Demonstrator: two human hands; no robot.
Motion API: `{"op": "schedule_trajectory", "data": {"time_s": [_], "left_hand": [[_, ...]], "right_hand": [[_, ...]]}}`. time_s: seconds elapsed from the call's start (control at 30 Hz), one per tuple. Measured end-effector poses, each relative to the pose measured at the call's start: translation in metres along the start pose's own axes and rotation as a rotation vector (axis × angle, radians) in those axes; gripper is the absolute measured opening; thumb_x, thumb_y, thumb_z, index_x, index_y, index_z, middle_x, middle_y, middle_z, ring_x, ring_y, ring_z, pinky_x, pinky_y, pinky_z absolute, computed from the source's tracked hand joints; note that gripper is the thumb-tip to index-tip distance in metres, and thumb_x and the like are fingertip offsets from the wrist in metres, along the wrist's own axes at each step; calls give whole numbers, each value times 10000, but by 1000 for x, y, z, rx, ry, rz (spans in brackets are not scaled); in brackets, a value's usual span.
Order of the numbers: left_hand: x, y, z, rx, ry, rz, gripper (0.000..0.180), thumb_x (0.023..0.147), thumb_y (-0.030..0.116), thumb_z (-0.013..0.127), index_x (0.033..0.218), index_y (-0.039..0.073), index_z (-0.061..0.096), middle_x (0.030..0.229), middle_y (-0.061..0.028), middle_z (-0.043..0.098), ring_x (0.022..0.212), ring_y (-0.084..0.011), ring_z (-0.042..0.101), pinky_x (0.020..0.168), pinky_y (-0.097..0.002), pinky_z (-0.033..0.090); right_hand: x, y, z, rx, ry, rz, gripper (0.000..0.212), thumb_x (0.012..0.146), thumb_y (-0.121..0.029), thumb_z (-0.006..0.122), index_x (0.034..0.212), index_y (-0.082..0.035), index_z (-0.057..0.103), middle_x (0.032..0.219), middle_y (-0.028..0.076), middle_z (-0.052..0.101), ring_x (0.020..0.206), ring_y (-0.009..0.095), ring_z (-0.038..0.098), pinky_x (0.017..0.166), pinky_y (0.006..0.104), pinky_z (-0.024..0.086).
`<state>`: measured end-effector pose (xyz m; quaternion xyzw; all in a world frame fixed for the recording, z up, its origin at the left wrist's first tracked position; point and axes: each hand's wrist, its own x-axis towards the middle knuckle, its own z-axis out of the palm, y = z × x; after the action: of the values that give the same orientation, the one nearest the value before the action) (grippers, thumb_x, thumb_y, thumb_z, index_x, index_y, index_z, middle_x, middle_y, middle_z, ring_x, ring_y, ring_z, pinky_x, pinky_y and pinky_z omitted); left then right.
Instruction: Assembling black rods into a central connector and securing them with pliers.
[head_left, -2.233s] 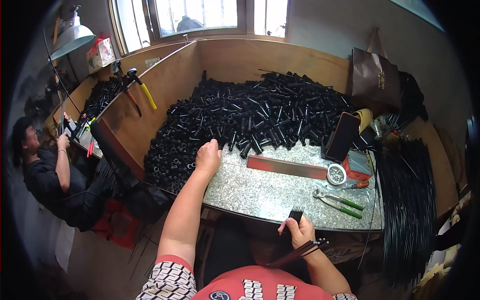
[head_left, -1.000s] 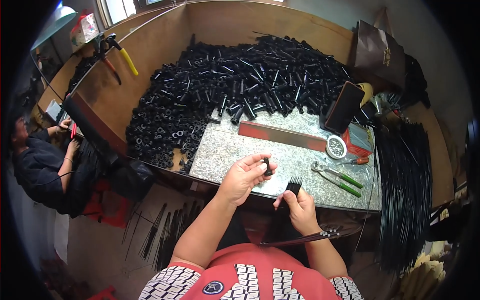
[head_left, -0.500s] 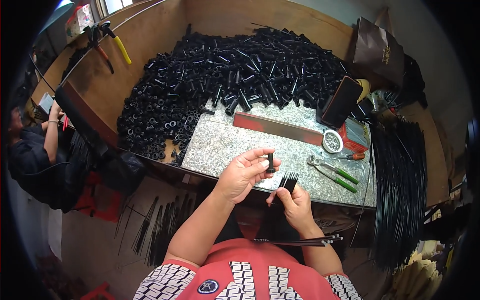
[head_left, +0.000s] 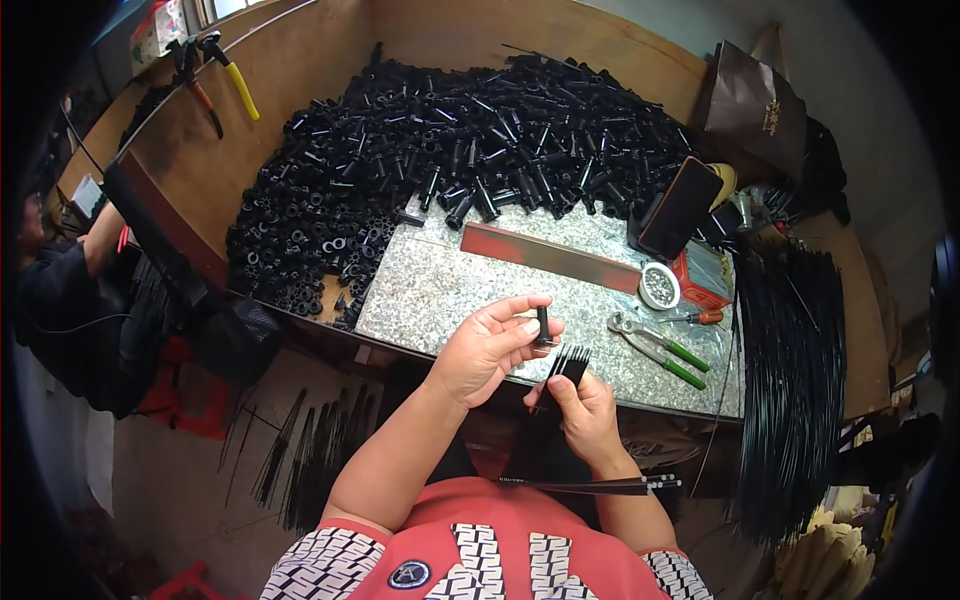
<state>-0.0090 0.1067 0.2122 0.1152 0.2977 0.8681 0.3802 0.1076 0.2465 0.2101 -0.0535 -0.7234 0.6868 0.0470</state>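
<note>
Above the near edge of the speckled tabletop, my left hand pinches a short black tube with a wider lower end, held upright between thumb and fingers. Just to its right and lower, my right hand is closed around a flat fan of thin black rods. Their bright tips point up and lie close below the tube. Whether any tip touches the tube, I cannot tell. Another bundle of dark rods with pale ends lies across my lap, below my right wrist.
A large heap of black tubes and rings fills the back. On the tabletop lie a red-and-grey metal bar, a white cup, green-handled pliers and a phone. Long black rods hang at right. A co-worker's arm shows at left.
My right hand and its rods have shifted slightly left, bringing the tips nearer the tube. My left hand keeps its pinch. The whole view has drifted a little.
</note>
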Motion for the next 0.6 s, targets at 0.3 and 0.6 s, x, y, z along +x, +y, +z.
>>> {"op": "schedule_trajectory", "data": {"time_s": [0.3, 0.6], "left_hand": [[1, -4, -7, 25, 50, -4, 353, 899, 14, 571, 1248, -9, 523, 1016, -122, 643, 969, -184, 629, 846, -310, 530], [5, -6, -2, 29, -35, -11, 354, 915, 31, 548, 1265, -6, 507, 1070, -160, 645, 950, -196, 647, 846, -315, 541]], "right_hand": [[4, 1, 6, -12, -35, -10, 211, 982, -178, 496, 929, 2, 591, 807, 60, 666, 741, 114, 617, 680, 258, 493], [5, 8, -3, -51, -38, 8, 274, 995, -244, 483, 1071, -2, 586, 798, 54, 658, 743, 103, 608, 690, 244, 487]]}}
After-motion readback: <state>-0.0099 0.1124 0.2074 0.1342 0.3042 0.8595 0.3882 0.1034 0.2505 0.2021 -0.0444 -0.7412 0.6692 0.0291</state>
